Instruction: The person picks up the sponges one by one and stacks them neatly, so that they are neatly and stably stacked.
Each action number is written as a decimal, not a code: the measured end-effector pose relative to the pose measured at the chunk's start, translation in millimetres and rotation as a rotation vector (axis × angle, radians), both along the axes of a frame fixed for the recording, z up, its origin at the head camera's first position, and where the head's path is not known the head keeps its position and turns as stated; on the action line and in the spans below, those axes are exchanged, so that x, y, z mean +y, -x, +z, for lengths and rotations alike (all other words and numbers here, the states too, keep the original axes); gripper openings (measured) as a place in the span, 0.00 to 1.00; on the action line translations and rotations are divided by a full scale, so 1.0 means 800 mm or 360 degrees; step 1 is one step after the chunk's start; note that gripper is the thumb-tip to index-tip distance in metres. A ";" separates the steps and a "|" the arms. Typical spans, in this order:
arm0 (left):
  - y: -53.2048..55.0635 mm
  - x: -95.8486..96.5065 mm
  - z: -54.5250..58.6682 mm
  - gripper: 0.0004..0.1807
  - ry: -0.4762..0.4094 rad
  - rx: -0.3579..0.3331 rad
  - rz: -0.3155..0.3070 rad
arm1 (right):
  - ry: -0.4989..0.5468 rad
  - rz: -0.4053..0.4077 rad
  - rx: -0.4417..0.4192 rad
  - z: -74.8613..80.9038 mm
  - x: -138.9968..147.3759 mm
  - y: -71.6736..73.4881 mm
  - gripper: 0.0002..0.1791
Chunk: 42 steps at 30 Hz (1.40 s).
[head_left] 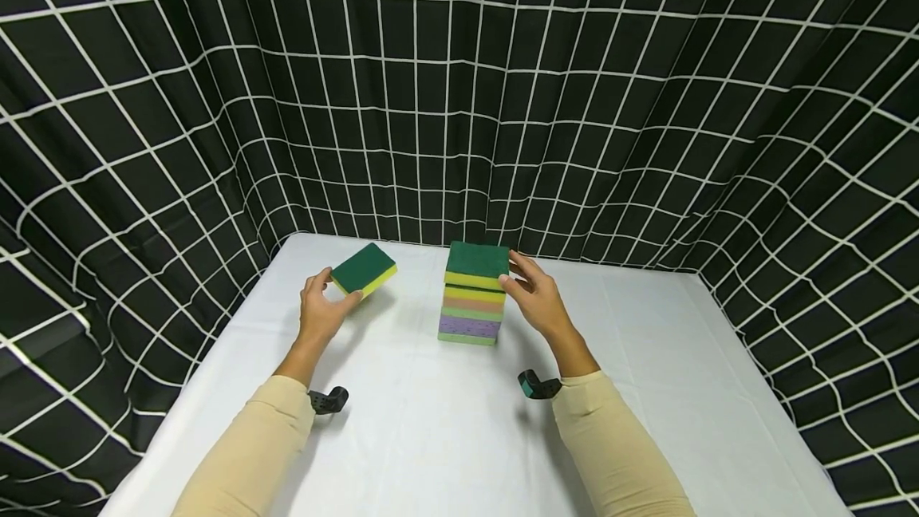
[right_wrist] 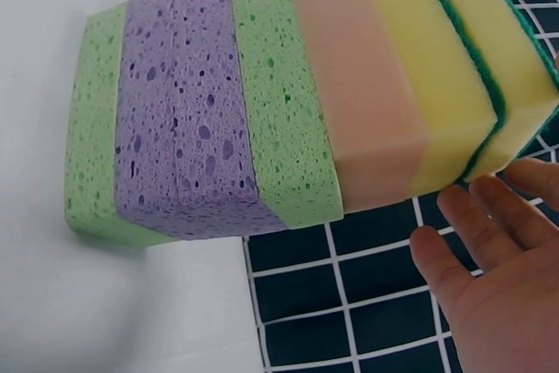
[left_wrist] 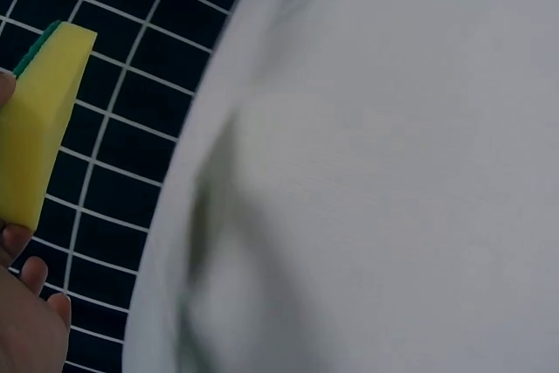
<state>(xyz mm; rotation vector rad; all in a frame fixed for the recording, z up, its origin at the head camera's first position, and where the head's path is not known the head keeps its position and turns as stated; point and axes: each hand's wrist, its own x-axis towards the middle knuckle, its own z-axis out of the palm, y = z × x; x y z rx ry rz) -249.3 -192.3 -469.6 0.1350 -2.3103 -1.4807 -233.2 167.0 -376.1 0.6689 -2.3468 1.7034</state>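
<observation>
Left of the stack, my left hand [head_left: 321, 311] grips a yellow sponge with a dark green scouring side [head_left: 364, 267] between thumb and fingers. That sponge is tilted, green side up, and hangs above the table with its shadow below. In the left wrist view its yellow face [left_wrist: 42, 120] shows. My right hand [head_left: 538, 297] holds the right end of the top sponge [head_left: 477, 260], also yellow and dark green, with thumb in front and fingers behind. Beneath it the upright stack has pink-orange [right_wrist: 358, 85], light green [right_wrist: 284, 93] and purple [right_wrist: 188, 111] sponges, with another light green sponge [right_wrist: 94, 120] at the bottom.
A white-covered table [head_left: 431, 437] carries the stack near its far edge. Black curtains with a white grid [head_left: 459, 86] enclose the back and both sides. Each wrist bears a small dark camera mount, one on the left [head_left: 330, 400] and one on the right [head_left: 540, 385].
</observation>
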 end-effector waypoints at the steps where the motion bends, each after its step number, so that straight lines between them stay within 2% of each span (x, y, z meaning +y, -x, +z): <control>1: 0.000 0.000 0.004 0.41 -0.0003 0.0022 0.0000 | -0.0001 -0.0002 -0.0004 0.000 0.000 0.000 0.30; 8: 0.000 0.002 0.034 0.40 -0.0032 0.0142 -0.0021 | -0.0005 -0.0007 -0.0008 0.000 0.001 0.000 0.30; 14: -0.001 0.004 0.066 0.40 -0.0062 0.0243 -0.0123 | 0.0003 0.0000 0.0005 0.001 0.002 0.000 0.29; 19: 0.000 0.006 0.086 0.40 -0.0025 0.0279 -0.0186 | 0.0001 -0.0004 -0.0001 0.000 0.002 0.001 0.29; 29: -0.003 0.013 0.114 0.39 -0.0009 0.0326 -0.0302 | 0.0001 0.0000 0.0007 0.000 0.003 0.000 0.29; 42: 0.004 0.033 0.147 0.40 -0.0008 0.0381 -0.0474 | -0.0022 -0.0007 0.0001 0.000 0.004 0.000 0.29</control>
